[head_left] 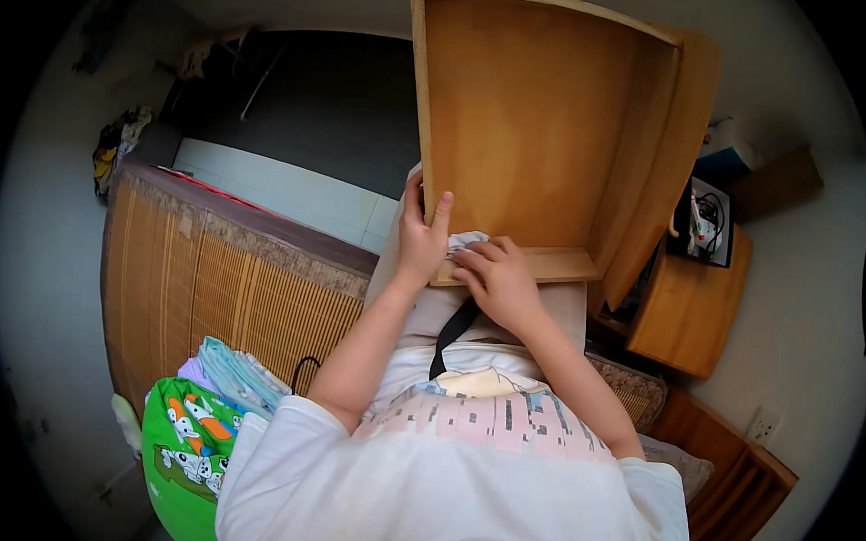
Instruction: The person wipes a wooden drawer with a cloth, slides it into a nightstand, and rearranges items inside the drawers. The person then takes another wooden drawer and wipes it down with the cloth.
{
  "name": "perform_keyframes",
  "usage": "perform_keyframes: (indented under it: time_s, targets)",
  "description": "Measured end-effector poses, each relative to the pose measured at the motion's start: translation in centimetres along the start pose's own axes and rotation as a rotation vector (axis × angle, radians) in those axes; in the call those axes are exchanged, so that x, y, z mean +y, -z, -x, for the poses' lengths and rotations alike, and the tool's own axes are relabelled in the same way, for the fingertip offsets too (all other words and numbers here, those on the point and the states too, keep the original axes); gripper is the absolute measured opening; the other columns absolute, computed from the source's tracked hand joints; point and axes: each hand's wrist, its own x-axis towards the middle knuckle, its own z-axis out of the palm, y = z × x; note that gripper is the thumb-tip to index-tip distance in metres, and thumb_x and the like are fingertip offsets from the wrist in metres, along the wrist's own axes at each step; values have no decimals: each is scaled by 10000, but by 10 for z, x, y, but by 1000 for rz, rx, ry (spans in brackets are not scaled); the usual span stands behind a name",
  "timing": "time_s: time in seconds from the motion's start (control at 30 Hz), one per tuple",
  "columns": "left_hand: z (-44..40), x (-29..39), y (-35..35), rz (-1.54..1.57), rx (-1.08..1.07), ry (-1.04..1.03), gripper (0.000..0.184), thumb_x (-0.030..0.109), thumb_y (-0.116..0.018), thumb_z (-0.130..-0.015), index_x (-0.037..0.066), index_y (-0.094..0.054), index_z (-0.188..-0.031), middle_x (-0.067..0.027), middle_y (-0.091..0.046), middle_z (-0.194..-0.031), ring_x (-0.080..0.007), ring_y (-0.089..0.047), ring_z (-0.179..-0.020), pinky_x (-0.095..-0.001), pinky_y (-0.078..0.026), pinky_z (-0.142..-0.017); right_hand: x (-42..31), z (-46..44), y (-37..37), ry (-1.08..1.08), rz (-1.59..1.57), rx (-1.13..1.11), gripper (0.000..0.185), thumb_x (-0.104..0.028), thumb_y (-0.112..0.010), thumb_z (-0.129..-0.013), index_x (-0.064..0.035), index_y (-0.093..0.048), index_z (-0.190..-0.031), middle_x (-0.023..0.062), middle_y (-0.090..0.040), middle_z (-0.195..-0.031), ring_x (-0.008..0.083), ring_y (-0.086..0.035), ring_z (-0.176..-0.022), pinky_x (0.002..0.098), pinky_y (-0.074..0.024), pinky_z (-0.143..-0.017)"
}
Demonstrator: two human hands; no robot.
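Note:
A wooden drawer is propped upright on my lap, its open inside facing me. My left hand grips the drawer's near left corner, thumb on the inner side and fingers around the outside. At the same corner, my right hand has bent fingers pressed on a crumpled white cloth, against the drawer's lower wall. Part of the cloth is hidden under the fingers.
To the left lies a bed with a bamboo mat, bearing folded light-blue cloth and a green cartoon-print fabric. At right stands a wooden cabinet with a box of cables on it.

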Motion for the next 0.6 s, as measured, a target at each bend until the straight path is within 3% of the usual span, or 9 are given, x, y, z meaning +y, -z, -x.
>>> perform_keyframes:
  time_s: [0.13,0.2,0.27,0.33,0.43,0.6]
  targets:
    - [1,-2,3,23,1,-20,543,357,-593,-1014,-37,-438,-1354,-174,-595,-1236,-235,-578,-1142,-337,-450,-980,2,-9,-13,-44,-145,-98,185,-29,-641,-851,-2,-706,-1021,155,-688,-1054,353,-582,-1044,419,-492,-923]
    - [3,-4,5,20,0,-17,542,354,-595,-1013,-37,-438,-1354,-174,-596,-1233,-237,-579,-1140,-338,-450,-979,12,-3,16,-279,-260,-154,232,27,-619,-845,11,-669,-1070,174,-685,-1054,371,-592,-1025,435,-491,-929]
    - [0,-5,5,29,1,-16,541,351,-598,-1012,-37,-439,-1353,-174,-600,-1224,-241,-583,-1135,-341,-452,-979,30,6,28,-337,-142,-40,276,62,-609,-836,13,-639,-1106,189,-682,-1047,391,-599,-1017,449,-489,-925]
    - [-1,-1,5,48,-4,-10,542,352,-598,-1011,-35,-437,-1356,-175,-599,-1230,-242,-583,-1138,-341,-452,-980,29,4,23,-301,-132,-29,276,60,-603,-840,9,-641,-1108,194,-682,-1053,399,-598,-1028,451,-485,-926]
    - [-1,-5,3,45,-11,-6,546,353,-599,-1011,-31,-434,-1362,-177,-597,-1242,-242,-582,-1147,-340,-451,-983,15,-12,-11,-73,-282,-101,253,48,-603,-841,11,-654,-1086,208,-679,-1014,400,-591,-1029,452,-485,-914]
    - [-1,-3,6,21,-5,-3,550,352,-599,-1010,-24,-428,-1372,-181,-594,-1256,-242,-579,-1161,-337,-450,-986,-9,-13,-2,-122,-298,-230,230,61,-600,-831,-4,-686,-1034,203,-684,-1013,391,-593,-986,441,-490,-907]
